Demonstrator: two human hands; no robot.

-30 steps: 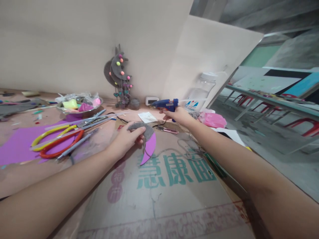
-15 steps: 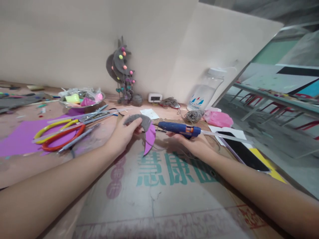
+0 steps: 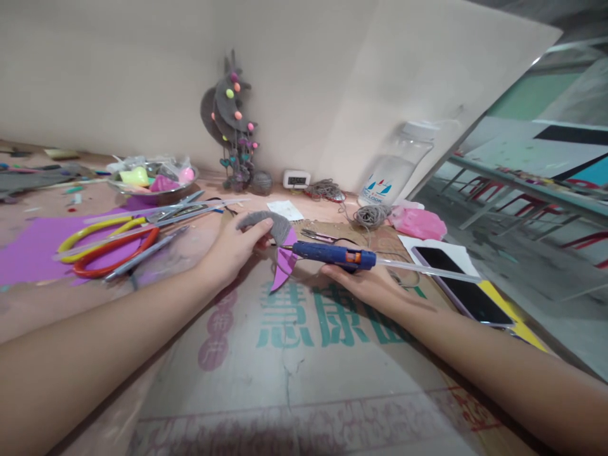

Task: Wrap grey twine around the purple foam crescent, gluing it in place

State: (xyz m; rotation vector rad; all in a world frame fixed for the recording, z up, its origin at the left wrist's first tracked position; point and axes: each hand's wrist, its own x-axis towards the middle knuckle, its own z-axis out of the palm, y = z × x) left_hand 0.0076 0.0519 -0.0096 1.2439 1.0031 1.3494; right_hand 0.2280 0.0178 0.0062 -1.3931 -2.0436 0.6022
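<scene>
My left hand point(image 3: 242, 246) grips a crescent moon point(image 3: 285, 266), its upper part wound with grey yarn and its lower tip bare purple. My right hand point(image 3: 363, 282) is wrapped round the handle of a blue hot glue gun point(image 3: 327, 253), with a long clear glue stick point(image 3: 427, 269) jutting from its back end. The gun's nozzle points left and lies at the crescent where grey yarn meets purple; whether it touches cannot be told. A strand of grey yarn trails below. Both hands are above a printed cardboard sheet point(image 3: 285, 386).
Left lie scissors with red and yellow handles point(image 3: 114, 250), purple sheet point(image 3: 23, 253) and a metal bowl point(image 3: 156, 193) of coloured pieces. Behind are a hanging moon ornament point(image 3: 232, 120), a small timer point(image 3: 297, 180), grey yarn point(image 3: 372, 216) and a bottle point(image 3: 394, 168). A phone point(image 3: 463, 285) lies right.
The glue gun has moved left and slightly down, bringing its nozzle to the crescent. Small scissors behind the gun now show. My left hand keeps its hold, and the view has shifted slightly.
</scene>
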